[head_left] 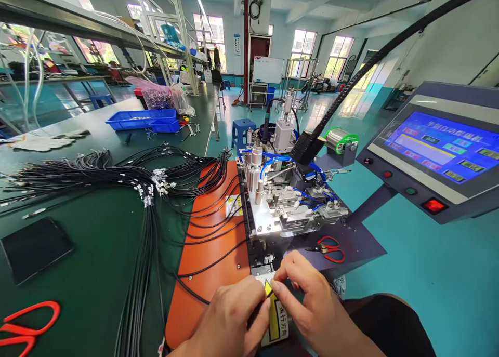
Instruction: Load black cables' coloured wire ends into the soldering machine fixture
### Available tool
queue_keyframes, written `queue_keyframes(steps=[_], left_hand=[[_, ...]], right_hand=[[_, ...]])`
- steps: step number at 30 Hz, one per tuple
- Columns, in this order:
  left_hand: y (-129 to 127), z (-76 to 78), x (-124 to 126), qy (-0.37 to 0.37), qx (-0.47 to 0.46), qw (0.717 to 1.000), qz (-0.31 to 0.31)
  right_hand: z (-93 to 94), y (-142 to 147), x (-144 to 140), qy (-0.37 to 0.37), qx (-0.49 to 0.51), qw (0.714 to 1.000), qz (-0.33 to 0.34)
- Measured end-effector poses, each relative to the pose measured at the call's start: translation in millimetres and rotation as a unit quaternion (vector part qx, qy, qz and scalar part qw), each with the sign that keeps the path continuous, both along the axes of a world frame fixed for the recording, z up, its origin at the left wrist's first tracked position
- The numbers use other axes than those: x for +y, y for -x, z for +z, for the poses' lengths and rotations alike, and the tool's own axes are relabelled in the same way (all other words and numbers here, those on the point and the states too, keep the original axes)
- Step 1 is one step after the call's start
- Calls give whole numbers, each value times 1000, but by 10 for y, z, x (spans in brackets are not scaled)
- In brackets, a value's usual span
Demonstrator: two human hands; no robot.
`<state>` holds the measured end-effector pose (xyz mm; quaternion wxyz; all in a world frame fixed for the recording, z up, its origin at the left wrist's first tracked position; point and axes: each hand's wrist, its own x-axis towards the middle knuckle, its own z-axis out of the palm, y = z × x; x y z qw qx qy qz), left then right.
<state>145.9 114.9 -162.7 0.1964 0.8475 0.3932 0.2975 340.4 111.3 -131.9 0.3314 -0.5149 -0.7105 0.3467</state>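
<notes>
The black cable point(218, 261) crosses the orange plate point(210, 242) toward the surface's near edge, where my left hand point(230, 320) and right hand point(312, 305), equally near, pinch together at its end.

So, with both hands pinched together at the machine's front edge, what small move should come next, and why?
Probably slide the cable end forward into the fixture. The left hand and right hand meet over the yellow label, and a black cable leads toward them. What the fingers pinch is hidden.
</notes>
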Motion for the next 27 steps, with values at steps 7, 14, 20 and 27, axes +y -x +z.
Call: queue_keyframes(steps=[7,14,20,27], left_hand=[[51,61,18,-9,-9,998,-60],[33,26,2,94,-59,994,-5],[8,-26,-3,110,-46,993,29],[-7,-1,-13,86,-41,995,33]], right_hand=[[77,28,111,256,106,961,-3],[-57,-86,-93,115,96,985,-89],[-323,60,-361,-73,33,988,-131],[-407,199,-363,-151,22,978,-143]])
